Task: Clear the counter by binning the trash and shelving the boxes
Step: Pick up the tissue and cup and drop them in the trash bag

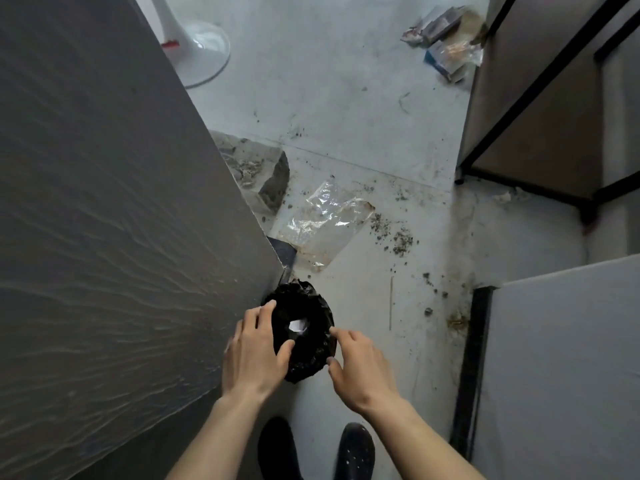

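Observation:
A small bin lined with a black plastic bag [304, 334] stands on the floor at the corner of the grey counter [104, 202]. A white scrap [298, 325] lies inside it. My left hand [254, 351] is at the bag's left rim, thumb and fingers spread over the edge. My right hand [360, 365] hovers at the right rim, fingers apart, with nothing visible in it. Whether either hand pinches the bag is unclear.
A clear plastic bag [325, 220] lies on the dirty floor beyond the bin. More wrappers and packets [446, 43] lie at the far right by a black-framed shelf [540, 109]. A white fan base [201, 50] stands at the back. A white panel [561, 358] is at right.

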`<state>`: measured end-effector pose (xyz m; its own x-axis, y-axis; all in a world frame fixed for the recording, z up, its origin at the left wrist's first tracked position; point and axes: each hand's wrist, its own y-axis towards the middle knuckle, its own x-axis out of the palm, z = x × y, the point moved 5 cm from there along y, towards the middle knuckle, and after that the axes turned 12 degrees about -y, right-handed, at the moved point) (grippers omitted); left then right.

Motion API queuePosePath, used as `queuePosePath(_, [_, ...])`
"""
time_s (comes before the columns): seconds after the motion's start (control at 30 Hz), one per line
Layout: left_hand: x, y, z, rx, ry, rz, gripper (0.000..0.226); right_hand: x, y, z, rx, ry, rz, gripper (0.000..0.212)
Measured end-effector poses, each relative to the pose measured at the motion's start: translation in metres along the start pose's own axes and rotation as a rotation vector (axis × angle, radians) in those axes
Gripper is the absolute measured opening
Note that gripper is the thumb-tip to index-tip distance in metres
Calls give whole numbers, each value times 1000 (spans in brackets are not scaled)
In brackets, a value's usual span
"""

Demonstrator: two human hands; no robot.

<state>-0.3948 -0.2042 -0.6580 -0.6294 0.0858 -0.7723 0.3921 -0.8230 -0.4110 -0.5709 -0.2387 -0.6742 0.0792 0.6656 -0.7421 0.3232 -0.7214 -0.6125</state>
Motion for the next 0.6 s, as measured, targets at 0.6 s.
queuePosePath(0.6, [-182,-108,163,329,215,-47,98,-224,-162,-39,-71,-245,249,58])
